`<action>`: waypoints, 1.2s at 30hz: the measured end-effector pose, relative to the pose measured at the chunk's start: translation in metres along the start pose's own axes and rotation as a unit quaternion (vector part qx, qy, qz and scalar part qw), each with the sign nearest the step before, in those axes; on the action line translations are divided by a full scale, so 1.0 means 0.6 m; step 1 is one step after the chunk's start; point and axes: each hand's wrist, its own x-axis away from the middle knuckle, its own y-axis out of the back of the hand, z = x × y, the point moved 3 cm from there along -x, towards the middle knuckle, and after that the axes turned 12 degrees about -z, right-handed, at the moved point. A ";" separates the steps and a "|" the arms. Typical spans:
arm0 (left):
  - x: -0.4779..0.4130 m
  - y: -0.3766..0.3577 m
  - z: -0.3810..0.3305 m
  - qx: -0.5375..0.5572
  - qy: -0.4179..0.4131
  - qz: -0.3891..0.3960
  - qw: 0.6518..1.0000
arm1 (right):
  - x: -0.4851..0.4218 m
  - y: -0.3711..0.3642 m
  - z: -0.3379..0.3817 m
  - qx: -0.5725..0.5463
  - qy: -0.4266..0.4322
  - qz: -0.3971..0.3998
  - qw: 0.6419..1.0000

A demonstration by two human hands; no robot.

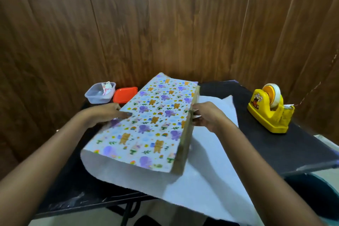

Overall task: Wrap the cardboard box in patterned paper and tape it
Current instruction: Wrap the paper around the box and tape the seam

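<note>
The patterned paper (150, 121), printed with bears and purple elephants, is folded over the top of the cardboard box (186, 139). Only the box's brown right side shows. The paper's white underside spreads flat to the right and toward me, over the table's near edge. My left hand (108, 113) lies flat on the left part of the paper, fingers pressing it onto the box top. My right hand (207, 115) is at the box's right side, fingers pinched on the paper's edge there.
A yellow tape dispenser (271, 112) stands on the black table (302, 150) at the right. At the back left sit a clear plastic container (100, 92) with scraps and an orange lid (124, 94). A wood-panelled wall rises right behind the table.
</note>
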 end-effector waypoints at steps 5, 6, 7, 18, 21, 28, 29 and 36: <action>0.017 -0.003 -0.001 0.055 0.037 -0.013 0.998 | -0.041 0.044 0.000 0.059 0.012 -0.066 0.996; 0.015 -0.004 0.000 0.069 0.045 -0.018 0.996 | -0.053 0.062 -0.007 0.127 0.025 -0.113 0.985; 0.018 -0.003 0.000 0.086 0.053 -0.012 0.995 | -0.067 0.079 -0.018 0.199 0.037 -0.154 0.967; 0.010 -0.035 -0.013 0.293 0.028 0.100 0.950 | -0.169 0.147 -0.073 0.334 -0.090 -0.149 0.926; 0.012 -0.036 -0.016 0.302 0.050 0.093 0.947 | -0.187 0.163 -0.065 0.346 -0.110 -0.135 0.922; 0.012 -0.037 -0.015 0.306 0.069 0.077 0.947 | -0.122 0.164 -0.014 0.304 -0.055 -0.086 0.947; 0.011 -0.038 -0.014 0.310 0.070 0.072 0.945 | -0.115 0.163 -0.001 0.292 -0.033 -0.078 0.953; 0.028 -0.050 -0.027 0.364 0.076 0.019 0.928 | -0.083 0.113 0.098 0.251 0.094 -0.038 0.963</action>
